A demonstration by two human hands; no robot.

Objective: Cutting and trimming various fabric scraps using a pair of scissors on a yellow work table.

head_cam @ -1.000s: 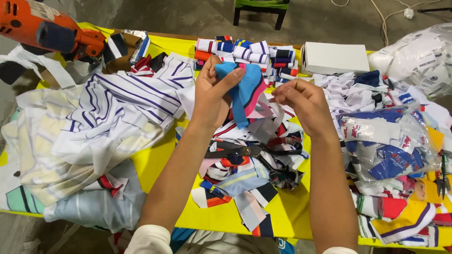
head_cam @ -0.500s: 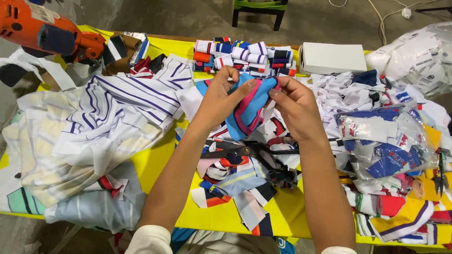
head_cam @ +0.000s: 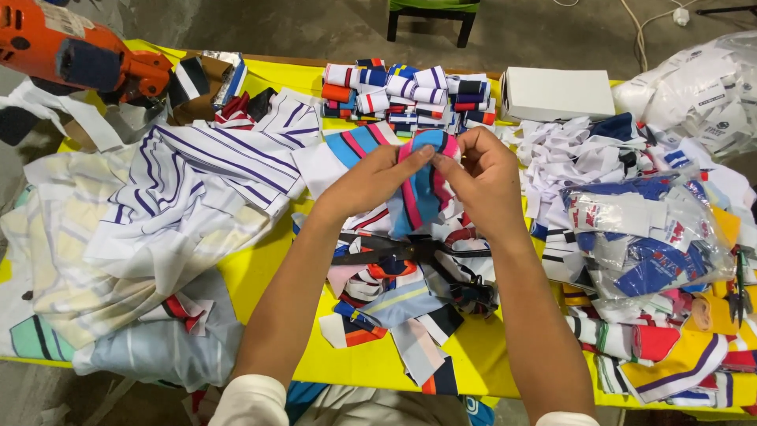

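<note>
- Both hands meet at the centre of the frame, above a yellow worktop (head_cam: 260,268) strewn with fabric scraps.
- The left hand (head_cam: 371,181) and the right hand (head_cam: 485,177) hold a blue and pink striped fabric strip (head_cam: 422,189) between them, folded over at its top.
- The fingers (head_cam: 410,158) of the left hand pinch the strip's upper left edge; the right hand's fingers close on its upper right edge.
- Black scissors (head_cam: 410,251) lie on the scraps just below the hands.
- A row of rolled fabric bands (head_cam: 402,95) sits at the upper centre, beside a white box (head_cam: 556,95).
- White cloth with purple stripes (head_cam: 197,181) lies at the left.
- An orange power tool (head_cam: 71,55) is in the upper left.
- Clear bags of fabric pieces (head_cam: 646,237) lie at the right.
</note>
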